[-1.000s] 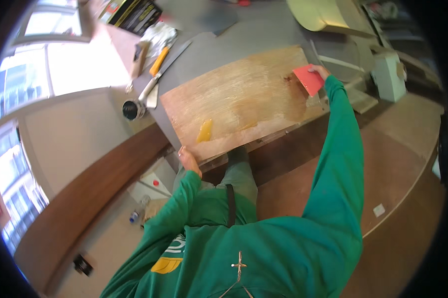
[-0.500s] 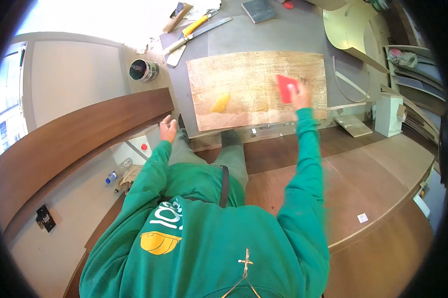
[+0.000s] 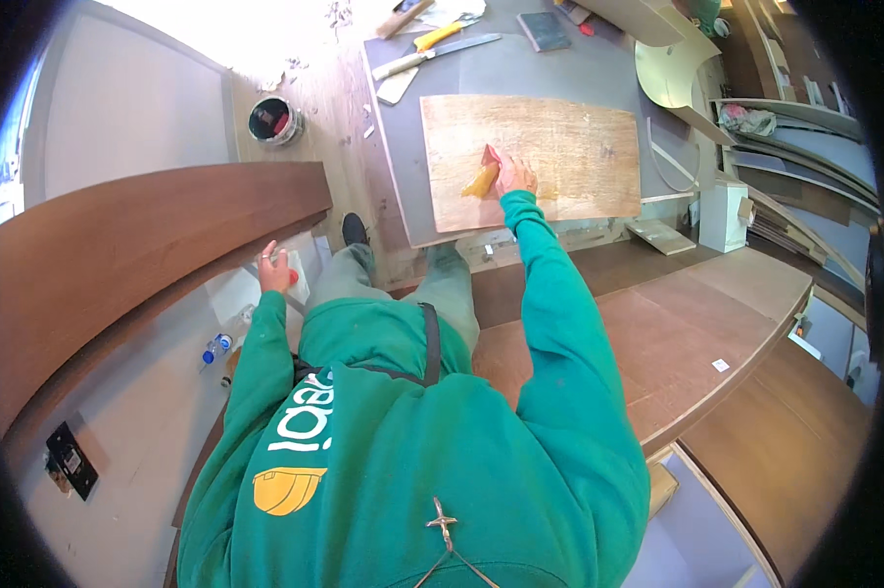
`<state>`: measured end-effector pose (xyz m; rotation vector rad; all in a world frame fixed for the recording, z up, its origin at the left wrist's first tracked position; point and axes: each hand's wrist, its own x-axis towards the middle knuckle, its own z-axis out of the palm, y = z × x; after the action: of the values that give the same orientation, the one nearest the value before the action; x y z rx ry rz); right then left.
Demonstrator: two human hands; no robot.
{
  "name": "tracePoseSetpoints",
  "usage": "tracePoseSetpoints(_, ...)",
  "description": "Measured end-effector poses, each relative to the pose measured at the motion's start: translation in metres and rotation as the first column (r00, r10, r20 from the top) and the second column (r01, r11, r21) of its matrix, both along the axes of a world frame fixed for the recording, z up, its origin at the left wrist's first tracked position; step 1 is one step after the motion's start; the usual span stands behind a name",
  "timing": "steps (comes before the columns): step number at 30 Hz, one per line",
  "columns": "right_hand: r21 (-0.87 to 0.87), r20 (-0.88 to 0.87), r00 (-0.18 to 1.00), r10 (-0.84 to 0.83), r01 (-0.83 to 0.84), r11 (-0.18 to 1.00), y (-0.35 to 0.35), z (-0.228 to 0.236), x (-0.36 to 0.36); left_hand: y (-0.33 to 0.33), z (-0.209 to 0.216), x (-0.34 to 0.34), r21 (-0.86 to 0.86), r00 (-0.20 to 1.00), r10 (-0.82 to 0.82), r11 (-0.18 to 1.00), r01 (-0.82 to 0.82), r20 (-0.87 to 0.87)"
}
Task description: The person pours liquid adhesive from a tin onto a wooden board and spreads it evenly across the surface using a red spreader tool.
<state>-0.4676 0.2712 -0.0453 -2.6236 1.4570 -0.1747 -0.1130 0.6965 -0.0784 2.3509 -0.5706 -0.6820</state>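
The red spreader (image 3: pixel 490 154) is clasped in the right hand (image 3: pixel 517 177), at the yellow puddle (image 3: pixel 479 183) on the wooden board (image 3: pixel 594 147). The board lies on the grey counter (image 3: pixel 402 147). Well apart, down to the left, the left hand (image 3: pixel 274 269) hangs loosely unfolded near a curved brown panel (image 3: pixel 148 230).

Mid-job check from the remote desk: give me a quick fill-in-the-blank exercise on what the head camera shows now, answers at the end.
1. The right hand holds a spreader by a blob coloured ____.
2. The board under that blob lies on the ____.
3. The bucket stands on the ____.
4. The left hand, away from the board, comes out of a sleeve coloured ____.

Missing words: yellow; table; floor; green.
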Motion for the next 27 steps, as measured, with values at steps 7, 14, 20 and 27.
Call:
tracePoseSetpoints(7,0.064,-0.04,0.999,-0.009,0.011,0.998,0.075,-0.005,0.029,0.109,-0.027,0.03,0.076,0.992,0.099,0.993,-0.093,-0.079)
tracePoseSetpoints(14,0.04,-0.149,0.988,-0.031,0.037,0.999,0.15,0.006,0.049,0.089,-0.038,0.048,0.059,0.989,0.047,0.997,-0.04,-0.141)
tracePoseSetpoints(20,0.39,-0.065,0.995,0.07,-0.039,0.92,0.204,0.031,0.058,0.075,-0.053,0.074,-0.105,0.947,0.136,0.979,-0.172,-0.29)
tracePoseSetpoints(27,0.146,0.15,0.975,-0.164,0.142,0.979,0.086,0.043,0.085,0.098,-0.056,0.082,-0.027,0.9,0.171,0.98,-0.199,-0.4)
